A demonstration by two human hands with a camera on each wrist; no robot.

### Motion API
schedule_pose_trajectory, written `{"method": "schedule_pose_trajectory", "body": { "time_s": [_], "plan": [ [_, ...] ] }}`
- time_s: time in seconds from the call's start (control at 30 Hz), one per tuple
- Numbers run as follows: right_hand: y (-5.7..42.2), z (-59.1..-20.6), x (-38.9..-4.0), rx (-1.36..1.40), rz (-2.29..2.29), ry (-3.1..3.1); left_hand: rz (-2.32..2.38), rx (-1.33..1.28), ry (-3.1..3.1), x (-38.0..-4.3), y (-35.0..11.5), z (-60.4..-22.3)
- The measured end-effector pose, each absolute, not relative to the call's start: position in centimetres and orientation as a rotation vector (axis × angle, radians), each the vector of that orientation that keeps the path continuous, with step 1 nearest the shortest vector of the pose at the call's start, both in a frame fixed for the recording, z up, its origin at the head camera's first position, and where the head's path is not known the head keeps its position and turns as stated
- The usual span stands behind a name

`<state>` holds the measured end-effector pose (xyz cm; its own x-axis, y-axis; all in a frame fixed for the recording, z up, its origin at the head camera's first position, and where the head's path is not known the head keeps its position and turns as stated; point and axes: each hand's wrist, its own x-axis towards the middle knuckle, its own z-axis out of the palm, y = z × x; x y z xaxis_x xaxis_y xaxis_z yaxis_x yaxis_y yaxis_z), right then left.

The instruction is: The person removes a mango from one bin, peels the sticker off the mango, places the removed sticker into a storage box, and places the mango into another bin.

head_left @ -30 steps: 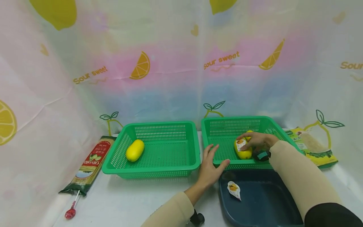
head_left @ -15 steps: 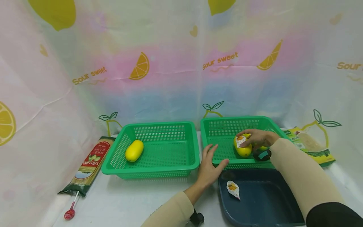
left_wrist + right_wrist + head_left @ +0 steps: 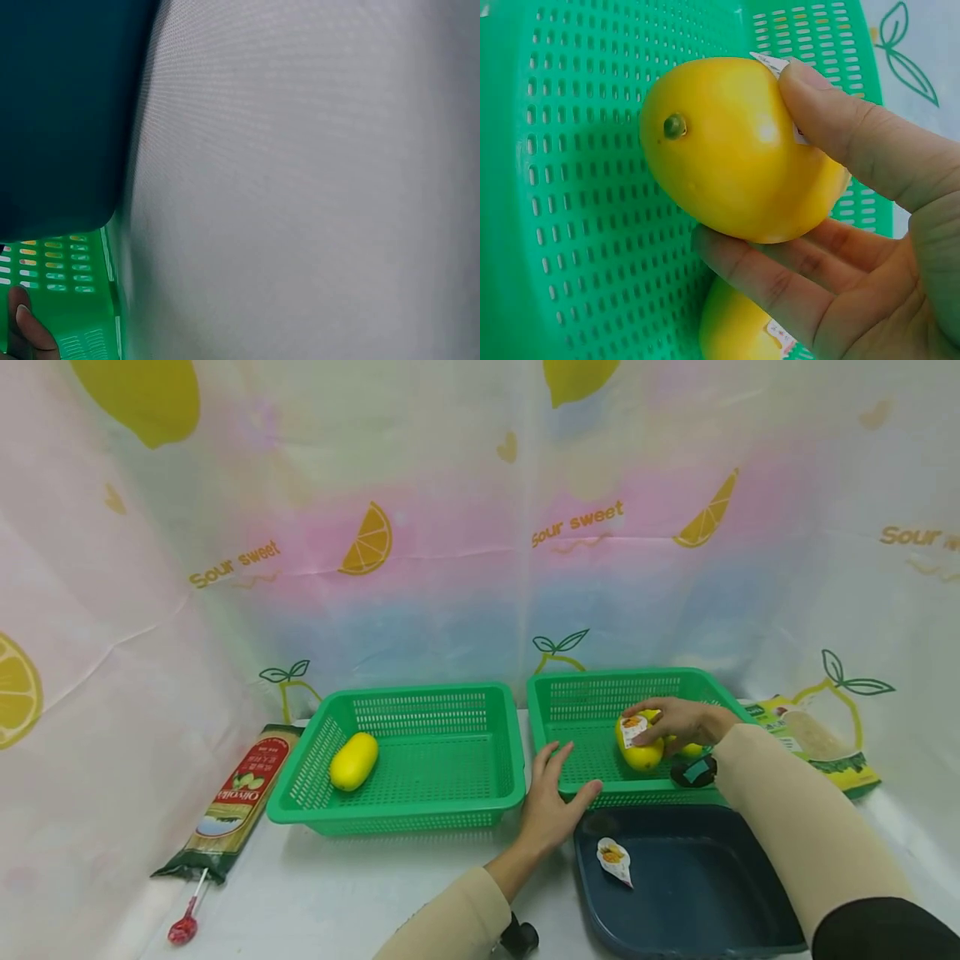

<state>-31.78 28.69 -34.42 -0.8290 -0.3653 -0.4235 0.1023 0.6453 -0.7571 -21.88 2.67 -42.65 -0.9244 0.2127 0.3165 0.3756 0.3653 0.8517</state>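
Note:
My right hand (image 3: 678, 724) grips a yellow mango (image 3: 727, 157) inside the right green basket (image 3: 585, 681). In the right wrist view the thumb lies on its top by a white sticker (image 3: 769, 61), and the fingers curl beneath it. The mango's short stem faces left. A second yellow mango (image 3: 739, 322) with a sticker lies below, partly hidden by the hand. My left hand (image 3: 549, 806) is at the right basket's front left corner, fingers spread and thumb by the rim; whether it touches is unclear. The left wrist view shows only part of its fingers (image 3: 34, 326).
The left green basket (image 3: 420, 810) holds one oblong yellow fruit (image 3: 354, 761). In front of the right basket stands a dark blue tray (image 3: 697, 877) with a loose sticker (image 3: 615, 862). Farther left lie an olive-printed pack (image 3: 240, 802) and a lollipop (image 3: 183, 929); a yellow-green pack (image 3: 817, 743) lies right.
My right hand has kept its grip on the mango and tilted it slightly. More of the second mango shows beneath the hand. The left hand has stayed by the basket corner.

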Motion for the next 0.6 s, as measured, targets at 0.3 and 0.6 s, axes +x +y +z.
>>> {"method": "schedule_pose_trajectory", "body": {
  "time_s": [0.3, 0.6],
  "plan": [
    [28.4, -33.6, -31.6, -0.224, -1.104, 2.314, -1.611, -0.548, -2.465, -21.8, 2.6, -42.7],
    [28.5, -33.3, -31.4, -0.238, -1.098, 2.323, -1.609, -0.543, -2.47, -21.8, 2.6, -42.7]
  ]
}}
